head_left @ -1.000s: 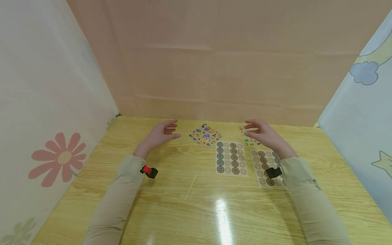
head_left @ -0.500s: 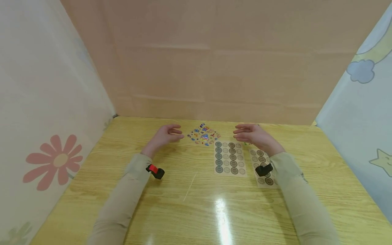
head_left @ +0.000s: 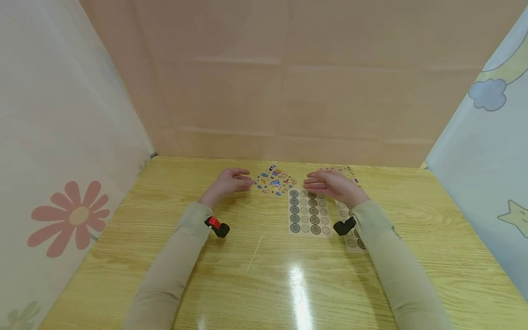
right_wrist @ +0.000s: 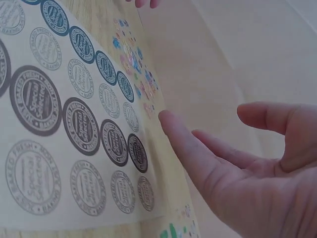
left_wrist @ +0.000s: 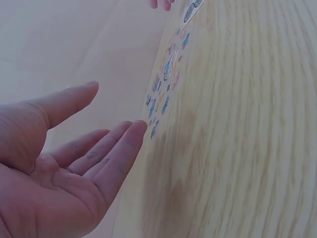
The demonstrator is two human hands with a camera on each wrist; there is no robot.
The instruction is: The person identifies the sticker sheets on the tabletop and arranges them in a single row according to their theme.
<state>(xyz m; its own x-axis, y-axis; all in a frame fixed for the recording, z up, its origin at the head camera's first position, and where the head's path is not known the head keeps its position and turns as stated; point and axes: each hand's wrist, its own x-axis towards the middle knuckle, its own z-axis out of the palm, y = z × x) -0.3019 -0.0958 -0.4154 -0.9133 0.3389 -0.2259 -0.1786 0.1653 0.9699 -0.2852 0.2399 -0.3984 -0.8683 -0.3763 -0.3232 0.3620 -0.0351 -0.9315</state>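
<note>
My left hand point(head_left: 231, 183) hovers at the left edge of a clear sticker sheet point(head_left: 275, 183) dotted with small colourful figures. In the left wrist view its fingers point(left_wrist: 116, 153) are fairly straight, the thumb apart, the palm bare. Over on the other side, my right hand point(head_left: 332, 184) hangs above the top of a sheet of round stickers point(head_left: 309, 215), its fingers point(right_wrist: 193, 148) extended and holding nothing. In the right wrist view the round stickers point(right_wrist: 34, 99) read "Special Selected". Part of a second round-sticker sheet point(head_left: 352, 240) is hidden under the right wrist and sleeve.
Behind the right hand lies another small colourful sticker sheet point(head_left: 350, 173), partly covered. Everything lies on a wood-grain table point(head_left: 231, 275). A tan backdrop point(head_left: 280, 91) rises at the back edge, with printed fabric walls point(head_left: 78, 137) on both sides.
Both hands have moved inward towards the colourful sticker sheet, the left to the right and the right to the left. More of the sheet at the back right now shows.
</note>
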